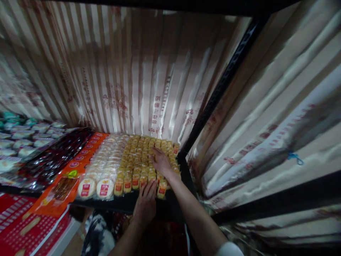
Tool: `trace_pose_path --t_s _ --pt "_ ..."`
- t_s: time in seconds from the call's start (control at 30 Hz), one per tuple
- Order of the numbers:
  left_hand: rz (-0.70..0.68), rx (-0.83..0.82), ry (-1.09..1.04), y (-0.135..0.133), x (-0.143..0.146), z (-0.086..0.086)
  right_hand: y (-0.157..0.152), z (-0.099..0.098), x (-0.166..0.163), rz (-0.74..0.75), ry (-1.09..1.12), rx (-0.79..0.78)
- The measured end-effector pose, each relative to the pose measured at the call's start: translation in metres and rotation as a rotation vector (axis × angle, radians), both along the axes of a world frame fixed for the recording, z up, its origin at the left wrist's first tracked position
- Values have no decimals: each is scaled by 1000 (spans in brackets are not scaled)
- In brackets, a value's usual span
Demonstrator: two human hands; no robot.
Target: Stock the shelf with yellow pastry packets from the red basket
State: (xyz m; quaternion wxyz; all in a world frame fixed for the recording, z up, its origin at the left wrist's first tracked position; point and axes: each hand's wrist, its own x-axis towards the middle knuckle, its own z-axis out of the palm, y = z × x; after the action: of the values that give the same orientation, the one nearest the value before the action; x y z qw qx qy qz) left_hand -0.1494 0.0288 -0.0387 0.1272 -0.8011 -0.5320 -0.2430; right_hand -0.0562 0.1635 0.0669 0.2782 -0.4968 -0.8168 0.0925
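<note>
Rows of small yellow wrapped snack packets (135, 181) with red and orange labels stand close together on a dark shelf. Across the top of these rows lies my right hand (161, 161), its fingers stretched out toward the back. My left hand (146, 202) is at the shelf's front edge, its extended fingertips against the front packets. One front packet (161, 188) to the right of that hand leans out of line. Neither hand is visibly wrapped round a packet.
To the left are round white wrapped cakes (104, 188), orange snack bags (66, 181), dark shiny packets (57, 153) and white packets (25, 140). A red basket (50, 227) is below left. A black post (221, 85) rises at right; printed curtain (138, 71) hangs behind.
</note>
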Motion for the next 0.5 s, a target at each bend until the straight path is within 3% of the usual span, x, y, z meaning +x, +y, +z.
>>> trace_pose_path --t_s 0.13,0.27,0.37,0.5 --pt "-12 -9 -25 -1 -1 0 -81 -23 20 -131 316 160" --pt "-37 4 -37 -2 -4 1 -137 -56 37 -194 327 203" --pt "-56 5 -42 -4 -6 3 -151 -79 43 -226 269 189" --pt "-94 6 -60 -4 -7 4 -145 -99 44 -226 175 197"
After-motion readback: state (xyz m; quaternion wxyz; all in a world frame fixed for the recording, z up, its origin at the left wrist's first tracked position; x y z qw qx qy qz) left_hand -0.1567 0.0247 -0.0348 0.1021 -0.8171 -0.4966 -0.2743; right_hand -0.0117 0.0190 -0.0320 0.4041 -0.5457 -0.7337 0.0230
